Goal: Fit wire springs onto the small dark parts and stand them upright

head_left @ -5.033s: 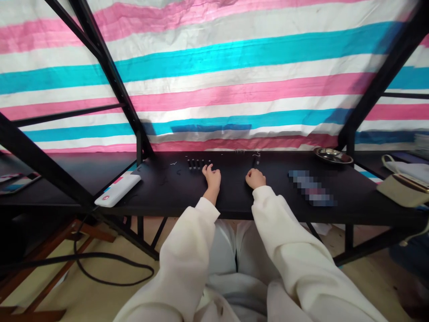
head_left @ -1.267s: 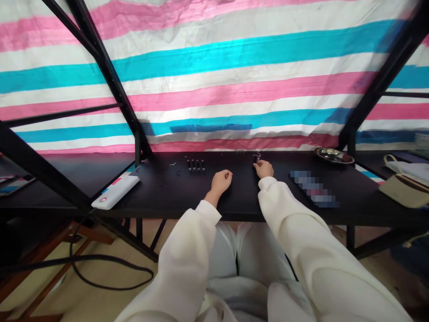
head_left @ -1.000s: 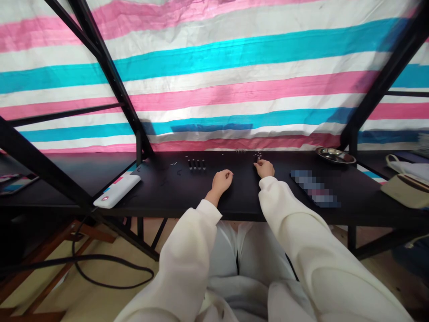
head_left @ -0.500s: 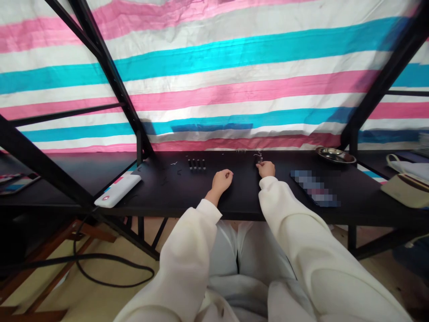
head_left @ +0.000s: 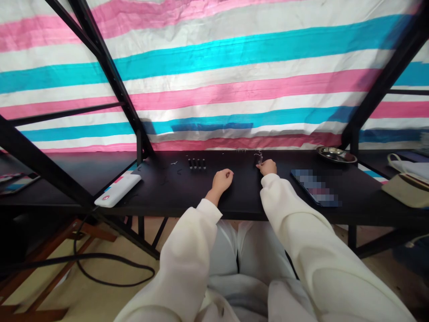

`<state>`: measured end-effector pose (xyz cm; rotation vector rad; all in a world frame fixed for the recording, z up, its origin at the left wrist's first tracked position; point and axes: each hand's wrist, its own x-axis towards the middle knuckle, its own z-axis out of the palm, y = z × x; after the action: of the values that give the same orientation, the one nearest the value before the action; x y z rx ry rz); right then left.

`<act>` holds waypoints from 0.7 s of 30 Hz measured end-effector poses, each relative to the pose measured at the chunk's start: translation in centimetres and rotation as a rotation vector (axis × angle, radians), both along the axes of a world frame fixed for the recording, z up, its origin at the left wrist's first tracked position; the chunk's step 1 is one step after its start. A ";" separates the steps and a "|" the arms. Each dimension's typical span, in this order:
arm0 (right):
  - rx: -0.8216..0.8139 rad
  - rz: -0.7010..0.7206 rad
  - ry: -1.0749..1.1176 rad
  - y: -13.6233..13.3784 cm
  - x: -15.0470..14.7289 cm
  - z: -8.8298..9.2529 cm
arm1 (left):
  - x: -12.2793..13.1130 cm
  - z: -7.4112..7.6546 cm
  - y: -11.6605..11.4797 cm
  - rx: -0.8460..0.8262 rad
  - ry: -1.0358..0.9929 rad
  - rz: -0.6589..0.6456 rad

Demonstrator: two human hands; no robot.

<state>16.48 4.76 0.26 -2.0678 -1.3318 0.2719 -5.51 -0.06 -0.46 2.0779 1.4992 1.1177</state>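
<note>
My left hand (head_left: 223, 180) rests on the black table, its fingers curled into a loose fist and nothing showing in them. Farther right and toward the back, my right hand (head_left: 268, 167) has thumb and fingers closed at a small dark cylinder (head_left: 260, 158) with a greyish side; the fingers partly hide it. Several similar small dark cylinders (head_left: 197, 164) with pale lower ends stand in a row to the left of my left hand. A row of tiny pieces (head_left: 241, 151) lies at the table's back edge, and a thin white strand (head_left: 258, 154) lies beside the held cylinder.
On the black table (head_left: 187, 197) lie a white power bank (head_left: 118, 191) at left and a phone (head_left: 313, 188) with a blurred-out screen at right. A shiny metal dish (head_left: 336, 155) sits at the back right. Black frame bars (head_left: 117, 76) slant up on both sides before a striped sheet.
My right hand has shifted very slightly to the right, staying at the small cylinder. The left hand holds its place.
</note>
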 end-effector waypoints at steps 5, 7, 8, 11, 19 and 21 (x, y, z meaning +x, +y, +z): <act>-0.042 -0.014 -0.036 -1.0 -0.2 0.2 | 0.0 0.1 0.0 0.000 0.007 0.002; -0.060 -0.017 -0.069 -1.6 -0.5 0.3 | 0.0 0.2 -0.1 -0.008 0.001 0.006; -0.068 -0.016 -0.094 -1.9 -0.8 0.4 | 0.0 0.2 -0.1 -0.012 -0.001 0.009; -0.093 0.016 -0.174 -3.1 -1.9 0.8 | 0.0 0.5 -0.2 -0.011 -0.004 0.056; -0.067 0.265 -0.155 -4.9 -4.2 0.3 | -0.7 1.2 0.1 0.158 -0.223 0.449; -0.028 0.349 -0.154 -4.9 -4.1 0.0 | -1.0 1.1 0.6 0.102 -0.284 0.554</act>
<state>12.40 -0.14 0.21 -1.9013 -1.7933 0.2861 -6.48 0.53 0.60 1.5009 1.9523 1.6320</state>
